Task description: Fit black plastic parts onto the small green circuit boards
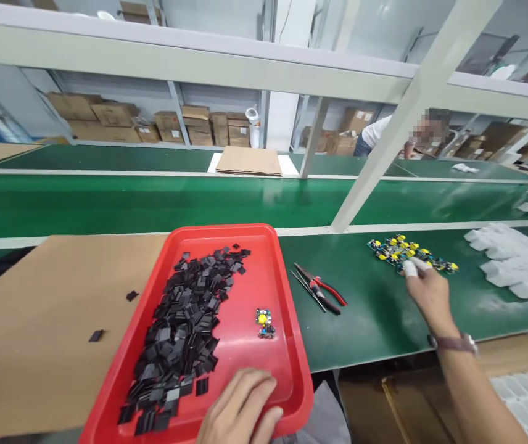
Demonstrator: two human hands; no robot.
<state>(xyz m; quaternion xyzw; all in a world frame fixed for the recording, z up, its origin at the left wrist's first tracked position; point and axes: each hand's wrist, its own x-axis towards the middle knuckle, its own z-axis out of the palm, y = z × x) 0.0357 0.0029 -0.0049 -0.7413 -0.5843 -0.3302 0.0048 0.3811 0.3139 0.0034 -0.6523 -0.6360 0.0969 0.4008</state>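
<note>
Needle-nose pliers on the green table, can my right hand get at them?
Probably yes; only green tabletop shows between your right hand and the needle-nose pliers.

We've got a green belt [153,200] running L to R across the mid of the rm, w/ a pale beam [190,71] above it & a slanting post [388,148] on the R. Past the belt we see a dk green bench [153,160] w/ flat cardboard sheets [248,160] on it. At the bk: greyish wall [213,18], white column [282,117] approx. ctr, metal racks [177,108], brown cartons [116,115]. We've bright light, faint reflections on the belt.
</note>
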